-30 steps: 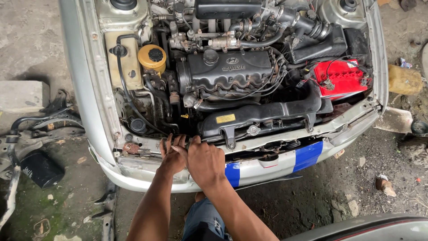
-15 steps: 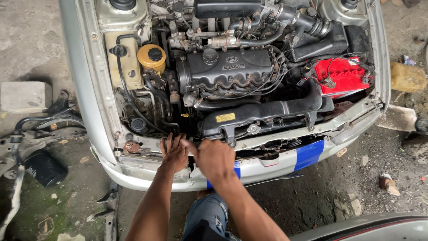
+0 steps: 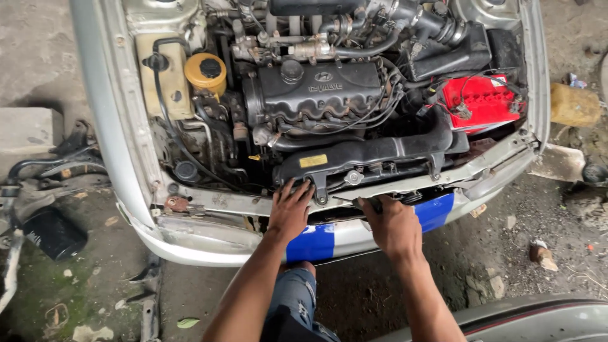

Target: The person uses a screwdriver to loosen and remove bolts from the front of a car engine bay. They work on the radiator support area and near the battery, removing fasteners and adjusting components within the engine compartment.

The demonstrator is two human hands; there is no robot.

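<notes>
I see left hand (image 3: pixel 290 209) flat on front crossmember (image 3: pixel 215 204), fingers (image 3: pixel 297 188) spread open, tips touching black radiator top (image 3: pixel 367 154); it holds nothing. Right hand (image 3: pixel 394 225) closed around small dark tool (image 3: pixel 370 204), just under crossmember, above blue strip (image 3: pixel 437 212) of bumper. Red battery (image 3: pixel 482 101) well apart.

Hands, close together a second ago at the front panel, are now well apart. Right hand (image 3: pixel 394 223) has shifted right along the front crossmember (image 3: pixel 405 187), closed on a dark tool there. Left hand (image 3: pixel 290 209) now lies flat, fingers spread, touching the black radiator top (image 3: pixel 367 152).
</notes>
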